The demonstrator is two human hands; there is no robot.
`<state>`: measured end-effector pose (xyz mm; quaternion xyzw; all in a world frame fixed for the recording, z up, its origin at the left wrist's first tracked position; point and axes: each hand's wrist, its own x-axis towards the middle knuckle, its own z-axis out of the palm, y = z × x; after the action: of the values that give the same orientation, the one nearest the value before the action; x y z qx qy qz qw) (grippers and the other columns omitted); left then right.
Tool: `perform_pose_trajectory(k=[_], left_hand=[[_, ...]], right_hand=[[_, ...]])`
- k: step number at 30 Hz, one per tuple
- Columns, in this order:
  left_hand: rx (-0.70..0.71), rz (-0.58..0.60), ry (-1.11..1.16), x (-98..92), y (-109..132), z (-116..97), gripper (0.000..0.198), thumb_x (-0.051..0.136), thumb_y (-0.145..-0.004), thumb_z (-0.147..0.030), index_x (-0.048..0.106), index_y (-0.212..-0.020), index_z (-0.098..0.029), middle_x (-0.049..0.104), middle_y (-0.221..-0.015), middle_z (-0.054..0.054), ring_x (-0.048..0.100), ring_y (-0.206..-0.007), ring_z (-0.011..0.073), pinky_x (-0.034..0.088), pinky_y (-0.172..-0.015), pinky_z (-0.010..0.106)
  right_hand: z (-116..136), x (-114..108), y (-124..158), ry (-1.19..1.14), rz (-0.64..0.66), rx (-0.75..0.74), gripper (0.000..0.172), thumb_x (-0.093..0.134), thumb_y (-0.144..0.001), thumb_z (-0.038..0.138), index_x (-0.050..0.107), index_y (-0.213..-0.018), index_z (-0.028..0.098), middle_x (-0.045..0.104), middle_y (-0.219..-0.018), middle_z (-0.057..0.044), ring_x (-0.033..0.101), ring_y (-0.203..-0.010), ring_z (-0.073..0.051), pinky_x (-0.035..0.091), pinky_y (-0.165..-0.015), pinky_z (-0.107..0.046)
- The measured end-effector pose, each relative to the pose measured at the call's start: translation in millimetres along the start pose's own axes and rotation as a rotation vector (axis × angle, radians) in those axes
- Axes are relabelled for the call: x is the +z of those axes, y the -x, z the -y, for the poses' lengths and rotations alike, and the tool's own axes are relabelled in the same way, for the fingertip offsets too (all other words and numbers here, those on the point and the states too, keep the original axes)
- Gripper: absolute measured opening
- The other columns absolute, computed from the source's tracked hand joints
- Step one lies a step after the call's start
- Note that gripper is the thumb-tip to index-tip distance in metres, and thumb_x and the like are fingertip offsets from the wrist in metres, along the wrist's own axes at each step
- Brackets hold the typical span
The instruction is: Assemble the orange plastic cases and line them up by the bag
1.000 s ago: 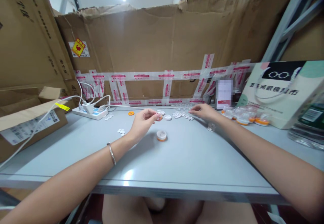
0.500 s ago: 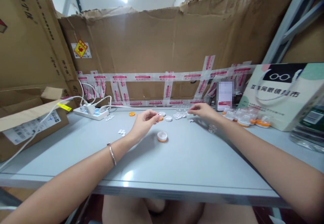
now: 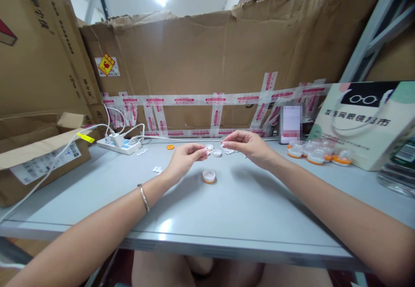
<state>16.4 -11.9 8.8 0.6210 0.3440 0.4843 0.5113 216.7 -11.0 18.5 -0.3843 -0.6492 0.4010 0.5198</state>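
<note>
My left hand [image 3: 188, 157] is raised over the table, thumb and forefinger pinching a small white plastic piece [image 3: 208, 151]. Across from it, my right hand [image 3: 249, 145] has its fingertips pressed together around a tiny white part [image 3: 223, 145], too small to identify. A narrow gap separates the two hands. On the table between and behind them are a white ring [image 3: 217, 153] and a pile of white perforated pieces [image 3: 228, 151], partly covered by the right hand. Nearer to me stands a round white cap with an orange base [image 3: 209, 176].
An orange ring [image 3: 170, 147] and small white parts [image 3: 157, 170] lie to the left, near a power strip [image 3: 125, 148] with cables and an open carton [image 3: 48, 157]. Orange-and-clear round assemblies [image 3: 316, 156], a phone [image 3: 291, 125] and a paper bag [image 3: 359, 127] stand right.
My right hand has moved left from the back of the table, towards my left hand, with a tiny white part in its fingertips. The left hand stays nearly in place, its piece turned.
</note>
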Motion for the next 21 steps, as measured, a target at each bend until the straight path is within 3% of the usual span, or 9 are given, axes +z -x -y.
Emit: perform_pose_trajectory(k=[9, 16, 21], left_hand=[[-0.02, 0.072, 0.03, -0.2, 0, -1, 0.022, 0.07, -0.063, -0.026, 0.066, -0.078, -0.01, 0.066, -0.073, 0.005, 0.058, -0.067, 0.0107, 0.047, -0.072, 0.028], [0.022, 0.138, 0.082, -1.6, 2, 1, 0.024, 0.07, -0.063, -0.029, 0.066, -0.08, -0.013, 0.065, -0.069, 0.002, 0.058, -0.065, 0.0109, 0.046, -0.072, 0.029], [0.013, 0.139, 0.095, -0.5, 2, -1, 0.025, 0.071, -0.061, -0.03, 0.065, -0.078, -0.012, 0.065, -0.067, 0.002, 0.058, -0.064, 0.0113, 0.046, -0.071, 0.029]], right_hand=[[7, 17, 10, -0.079, 0.091, -0.155, 0.025, 0.071, -0.063, 0.029, 0.058, -0.082, 0.019, 0.064, -0.086, -0.002, 0.06, -0.079, -0.014, 0.048, -0.075, -0.032], [2, 31, 15, -0.073, 0.098, -0.221, 0.03, 0.07, -0.063, 0.027, 0.058, -0.09, 0.022, 0.066, -0.087, -0.003, 0.061, -0.087, -0.017, 0.05, -0.079, -0.036], [1, 33, 15, -0.05, 0.066, -0.251, 0.026, 0.07, -0.063, 0.028, 0.058, -0.085, 0.021, 0.066, -0.088, -0.004, 0.062, -0.087, -0.017, 0.05, -0.08, -0.036]])
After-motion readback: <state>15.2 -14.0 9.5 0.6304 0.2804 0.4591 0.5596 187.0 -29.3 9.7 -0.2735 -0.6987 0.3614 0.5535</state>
